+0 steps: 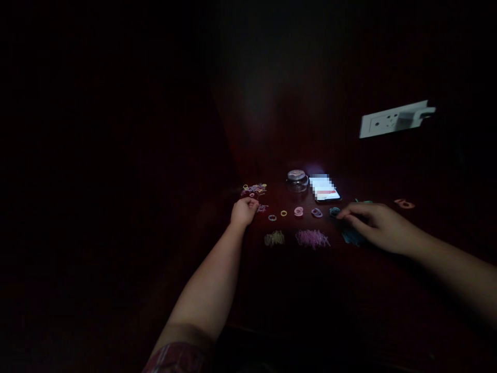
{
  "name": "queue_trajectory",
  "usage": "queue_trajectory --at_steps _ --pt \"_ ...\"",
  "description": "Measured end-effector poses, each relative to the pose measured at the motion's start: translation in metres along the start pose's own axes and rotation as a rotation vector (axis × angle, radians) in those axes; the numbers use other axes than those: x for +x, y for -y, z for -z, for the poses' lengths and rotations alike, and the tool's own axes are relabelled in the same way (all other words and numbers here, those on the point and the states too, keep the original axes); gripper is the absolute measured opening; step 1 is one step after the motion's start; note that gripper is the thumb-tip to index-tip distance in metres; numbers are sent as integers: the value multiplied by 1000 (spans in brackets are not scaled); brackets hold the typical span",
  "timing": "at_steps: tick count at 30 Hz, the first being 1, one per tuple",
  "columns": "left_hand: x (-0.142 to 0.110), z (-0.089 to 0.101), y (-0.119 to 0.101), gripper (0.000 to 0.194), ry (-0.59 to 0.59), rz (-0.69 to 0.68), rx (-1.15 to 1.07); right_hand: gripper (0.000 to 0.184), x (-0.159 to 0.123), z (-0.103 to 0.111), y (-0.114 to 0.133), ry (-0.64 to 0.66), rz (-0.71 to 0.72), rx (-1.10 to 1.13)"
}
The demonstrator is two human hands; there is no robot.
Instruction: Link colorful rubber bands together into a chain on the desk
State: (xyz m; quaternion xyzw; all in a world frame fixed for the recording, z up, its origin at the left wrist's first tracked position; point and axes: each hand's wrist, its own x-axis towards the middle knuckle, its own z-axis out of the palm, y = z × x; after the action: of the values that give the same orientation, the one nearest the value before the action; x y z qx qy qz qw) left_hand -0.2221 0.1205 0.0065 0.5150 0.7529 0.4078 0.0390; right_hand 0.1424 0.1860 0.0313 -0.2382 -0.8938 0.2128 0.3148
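Observation:
My left hand is on the dark table with its fingers curled closed. What lies in them, if anything, is hidden. Beside its fingertips is a small heap of thin purple bands. My right hand reaches in from the right, index finger and thumb stretched out slightly apart. Its index fingertip is at a teal hair tie, the last in a row with a purple hair tie, a pink hair tie, a yellow ring and a greyish ring. Teal bands lie partly under this hand.
Nearer me are piles of yellowish bands and pink-purple bands. Behind stand a clear lidded jar and a lit phone. A mixed heap is at left, orange hair ties at right. A wall socket holds a plug.

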Motion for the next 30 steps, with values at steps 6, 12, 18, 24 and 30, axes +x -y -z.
queue_trajectory --at_steps 6,12,18,24,30 --pt "3 -5 6 6 -12 -12 -67 33 -1 0 -1 54 -18 -8" --pt "2 -5 6 8 -35 3 -77 30 -1 -3 -3 51 -34 12" --pt "3 -4 7 11 -33 -3 -65 30 -1 -3 -2 52 -21 -3" --pt "1 -3 5 14 -16 -34 -39 29 -1 -2 -2 64 -13 -10" --pt "0 -2 -2 20 -26 -47 -57 28 -1 -3 -1 56 -11 -1"
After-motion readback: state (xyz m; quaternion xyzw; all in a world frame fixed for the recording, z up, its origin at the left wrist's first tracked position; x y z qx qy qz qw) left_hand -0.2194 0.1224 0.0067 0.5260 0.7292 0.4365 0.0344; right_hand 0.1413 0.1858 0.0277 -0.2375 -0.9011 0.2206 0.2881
